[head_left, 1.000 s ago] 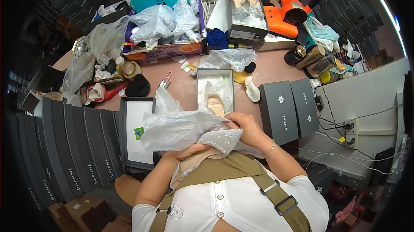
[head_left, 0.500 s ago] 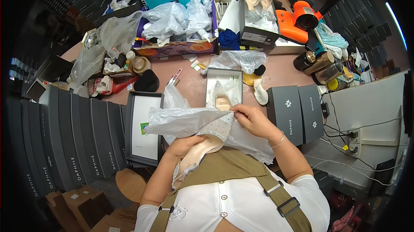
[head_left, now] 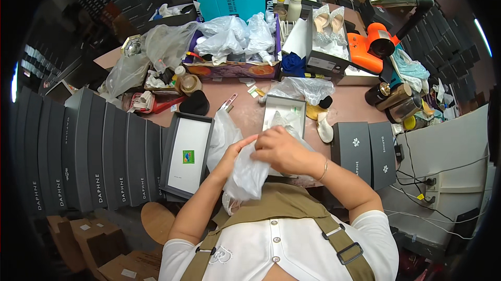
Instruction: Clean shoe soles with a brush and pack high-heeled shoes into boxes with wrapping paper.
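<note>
Close to my apron, a glittery pale shoe is mostly hidden under a thin white wrapping sheet; part of the shoe's silvery heel end shows below. My left hand is closed around the wrapped shoe from the left side. Over its upper end, my right hand has its fingers bent onto the sheet; they are slightly blurred. Just beyond the right hand stands an open grey shoebox with a second glittery shoe on white paper, partly covered by that hand.
An open dark box part with a green sticker inside lies left. Dark shoeboxes line the left side; two more stand right. Farther back are a purple carton of white wrapping, a box of glittery shoes and an orange blower.
The sheet now covers the shoe's toe, which was bare before. My right hand has moved left across the shoe and my left hand up. The whole view has shifted slightly.
</note>
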`<state>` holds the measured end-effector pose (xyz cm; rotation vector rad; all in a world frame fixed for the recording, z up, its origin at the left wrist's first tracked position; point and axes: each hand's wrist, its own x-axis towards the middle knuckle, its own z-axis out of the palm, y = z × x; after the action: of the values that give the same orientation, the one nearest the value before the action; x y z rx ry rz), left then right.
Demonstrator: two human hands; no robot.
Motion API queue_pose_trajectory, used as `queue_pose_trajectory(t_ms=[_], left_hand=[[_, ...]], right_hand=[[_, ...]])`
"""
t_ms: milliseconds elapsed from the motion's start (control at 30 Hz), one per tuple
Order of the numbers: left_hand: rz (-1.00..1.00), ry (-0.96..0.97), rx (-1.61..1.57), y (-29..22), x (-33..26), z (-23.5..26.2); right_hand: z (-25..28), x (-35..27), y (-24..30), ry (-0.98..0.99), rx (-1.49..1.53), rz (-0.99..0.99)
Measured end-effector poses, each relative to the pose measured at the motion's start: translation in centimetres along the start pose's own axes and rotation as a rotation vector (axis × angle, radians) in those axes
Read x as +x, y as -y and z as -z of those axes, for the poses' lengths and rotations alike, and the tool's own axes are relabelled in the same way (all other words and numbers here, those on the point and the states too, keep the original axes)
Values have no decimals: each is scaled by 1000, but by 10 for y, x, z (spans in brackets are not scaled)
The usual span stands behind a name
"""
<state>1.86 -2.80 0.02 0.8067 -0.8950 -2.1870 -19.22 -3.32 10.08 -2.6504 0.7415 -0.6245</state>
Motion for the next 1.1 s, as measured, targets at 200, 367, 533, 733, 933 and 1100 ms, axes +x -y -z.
queue_pose_trajectory(t_ms=[200, 367, 533, 733, 933, 1100], left_hand=[[26, -62, -150, -6, -16, -2], [7, -71, -175, -14, -24, -19], [-53, -139, 112, -1, -9, -9], [-96, -170, 117, -16, -8, -3], [-281, -539, 272, 19, 21, 13], [-218, -681, -44, 62, 38, -3]], right_hand=[[-38, -18, 18, 145, -292, -102], [-38, -21, 24, 124, -364, -69], [-11, -34, 12, -35, 198, -210], [-10, -69, -96, 360, 424, -725], [-33, -15, -80, -126, 585, -728], [-80, 22, -21, 53, -129, -570]])
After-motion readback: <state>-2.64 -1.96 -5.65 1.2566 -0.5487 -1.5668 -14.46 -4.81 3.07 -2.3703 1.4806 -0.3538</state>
